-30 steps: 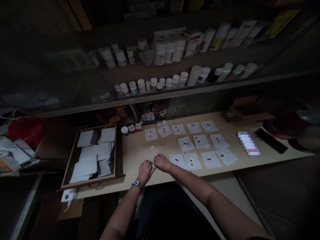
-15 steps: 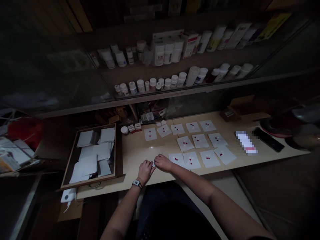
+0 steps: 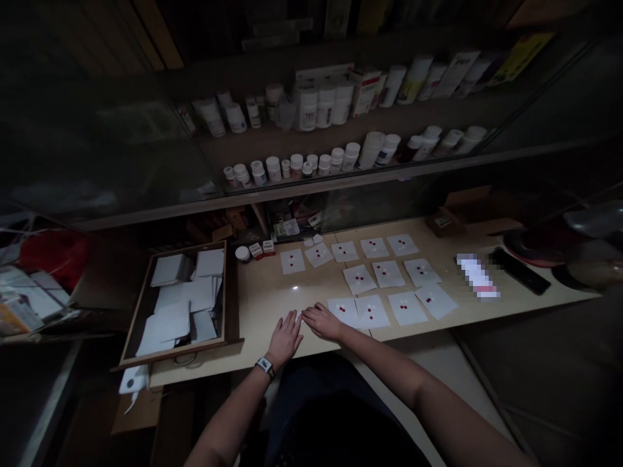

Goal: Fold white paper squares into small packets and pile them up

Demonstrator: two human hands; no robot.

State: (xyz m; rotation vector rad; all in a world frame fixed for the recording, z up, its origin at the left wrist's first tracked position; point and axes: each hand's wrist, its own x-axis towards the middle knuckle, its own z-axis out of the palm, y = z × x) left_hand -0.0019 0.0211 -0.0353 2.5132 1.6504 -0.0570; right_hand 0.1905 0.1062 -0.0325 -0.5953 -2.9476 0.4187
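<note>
- On my left, a wooden drawer (image 3: 146, 361) takes up that end of the table (image 3: 260, 292), with loose and stacked white paper (image 3: 170, 321) inside.
- A small jar (image 3: 243, 253) and two little boxes (image 3: 268, 247) stand at the back, just right of the drawer.
- Far to my right lie a bright, blurred-out object (image 3: 477, 275) and a dark phone (image 3: 523, 272), with an open cardboard box (image 3: 464, 200) behind them.
- Bottles (image 3: 273, 170) line the shelves above.
- Closest to my right hand (image 3: 321, 322) is the near row of paper squares (image 3: 413, 316), just beside it.
- Twelve squares lie flat in three uneven rows, each carrying red and pale pills.
- Between my hands, on the table near its front edge, is a small white piece of paper (image 3: 300, 313), mostly hidden.
- My left hand (image 3: 286, 338) lies nearly flat, fingers stretched and slightly apart, tips at the paper.
- My right fingers curl down beside it; whether they grip it, I cannot tell.
</note>
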